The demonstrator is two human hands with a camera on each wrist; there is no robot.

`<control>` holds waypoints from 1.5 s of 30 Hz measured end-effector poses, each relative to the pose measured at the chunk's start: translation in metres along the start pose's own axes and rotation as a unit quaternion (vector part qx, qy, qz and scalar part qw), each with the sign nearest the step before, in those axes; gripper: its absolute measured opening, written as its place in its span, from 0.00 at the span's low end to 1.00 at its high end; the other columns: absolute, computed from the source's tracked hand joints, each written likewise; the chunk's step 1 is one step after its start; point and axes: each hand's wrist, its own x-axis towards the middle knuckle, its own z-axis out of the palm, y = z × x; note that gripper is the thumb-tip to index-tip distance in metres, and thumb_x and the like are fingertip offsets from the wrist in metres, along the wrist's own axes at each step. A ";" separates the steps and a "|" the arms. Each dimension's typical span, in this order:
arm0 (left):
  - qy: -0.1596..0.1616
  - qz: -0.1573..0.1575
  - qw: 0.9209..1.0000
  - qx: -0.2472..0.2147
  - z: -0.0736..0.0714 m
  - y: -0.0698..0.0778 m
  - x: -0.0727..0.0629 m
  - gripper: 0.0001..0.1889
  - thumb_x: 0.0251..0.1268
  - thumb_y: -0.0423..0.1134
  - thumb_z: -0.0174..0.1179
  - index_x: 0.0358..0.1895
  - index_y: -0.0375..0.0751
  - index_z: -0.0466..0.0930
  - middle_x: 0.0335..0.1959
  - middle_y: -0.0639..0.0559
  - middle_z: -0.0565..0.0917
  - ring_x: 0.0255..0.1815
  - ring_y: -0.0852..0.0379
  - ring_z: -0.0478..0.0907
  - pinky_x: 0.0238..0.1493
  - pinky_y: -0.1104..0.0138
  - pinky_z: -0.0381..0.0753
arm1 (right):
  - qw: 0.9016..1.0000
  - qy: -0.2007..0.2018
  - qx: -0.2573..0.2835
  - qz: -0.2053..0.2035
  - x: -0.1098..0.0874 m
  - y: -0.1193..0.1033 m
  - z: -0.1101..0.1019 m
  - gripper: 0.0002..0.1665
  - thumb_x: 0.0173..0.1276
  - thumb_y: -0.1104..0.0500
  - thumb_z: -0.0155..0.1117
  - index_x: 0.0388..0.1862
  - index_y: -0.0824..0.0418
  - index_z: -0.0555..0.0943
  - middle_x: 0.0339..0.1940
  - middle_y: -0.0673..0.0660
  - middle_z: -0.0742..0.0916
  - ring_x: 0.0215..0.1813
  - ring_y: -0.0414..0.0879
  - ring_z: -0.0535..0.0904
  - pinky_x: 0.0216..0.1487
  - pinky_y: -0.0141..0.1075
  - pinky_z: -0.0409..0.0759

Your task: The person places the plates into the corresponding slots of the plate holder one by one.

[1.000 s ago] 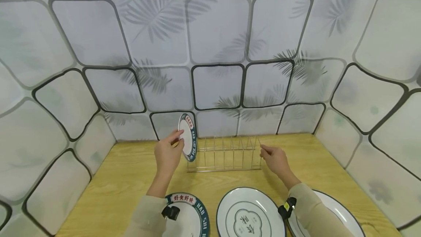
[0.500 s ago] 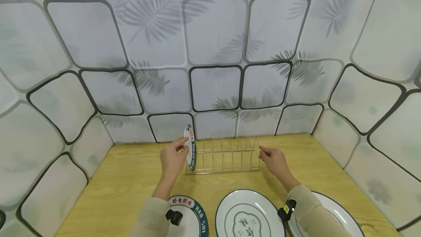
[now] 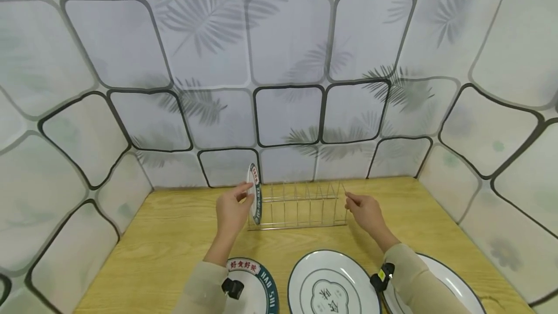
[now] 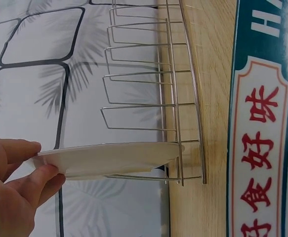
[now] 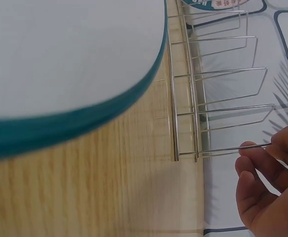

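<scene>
Plate (image 4: 109, 157) first: it stands on edge at the left end of the rack (image 3: 296, 228), its lower edge between the end wire and the next one. The left hand (image 3: 232, 210) has its grip on the near rim, thumb on one face and fingers on the other, a hold that presumably leaves the lower edge free to sit among the wires. Whether the rack bears any of its weight, I cannot tell. At the opposite end, the right hand (image 3: 365, 212) pinches the outermost wire between thumb and fingers, probably to steady so light a frame. The wires between the two hands form upright slots, seemingly spaced to part one dish from another.

Nearer, three more lie flat in a row, likely set there for easy reach: the left plate (image 3: 258, 289), with a teal band and red characters; the middle plate (image 3: 333, 282), thin-rimmed and printed at its centre; and the right plate (image 3: 445, 279), partly hidden by the sleeve (image 3: 418, 280).

All this rests on a desk (image 3: 144, 256) with yellowish wood grain. Pale walls (image 3: 287, 42) rise at the far side, left and right, patterned with rounded grey and black outlines and feathery leaves.
</scene>
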 end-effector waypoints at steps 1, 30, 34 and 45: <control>-0.001 0.001 1.000 0.001 0.000 0.000 0.000 0.13 0.58 0.26 0.67 0.47 0.38 0.88 0.54 0.40 0.83 0.44 0.42 0.85 0.39 0.60 0.87 | 1.000 -0.002 -0.002 0.000 0.000 0.000 0.000 0.21 0.77 0.61 0.54 0.65 0.68 0.76 0.41 0.63 0.89 0.46 0.58 0.84 0.32 0.37 0.79; -0.068 -0.029 0.992 0.106 -0.054 0.003 -0.021 0.18 0.64 0.34 0.65 0.58 0.43 0.83 0.60 0.44 0.81 0.46 0.44 0.85 0.32 0.63 0.86 | 1.000 -0.006 -0.012 -0.003 0.003 -0.003 -0.005 0.22 0.78 0.61 0.52 0.66 0.69 0.74 0.42 0.65 0.88 0.49 0.60 0.83 0.36 0.39 0.81; -0.079 -0.056 0.991 0.093 -0.062 0.000 -0.026 0.20 0.65 0.35 0.65 0.60 0.44 0.82 0.61 0.43 0.80 0.47 0.46 0.85 0.33 0.65 0.86 | 1.000 -0.006 -0.012 -0.004 0.003 -0.003 -0.004 0.21 0.78 0.62 0.52 0.65 0.69 0.75 0.41 0.65 0.88 0.47 0.59 0.83 0.34 0.38 0.79; -0.126 -0.067 0.985 0.102 -0.083 -0.009 -0.042 0.22 0.65 0.35 0.64 0.63 0.37 0.78 0.53 0.39 0.84 0.47 0.43 0.84 0.45 0.56 0.86 | 1.000 -0.006 -0.008 -0.001 0.001 -0.002 -0.001 0.21 0.78 0.61 0.53 0.65 0.69 0.75 0.40 0.63 0.88 0.45 0.56 0.83 0.32 0.35 0.77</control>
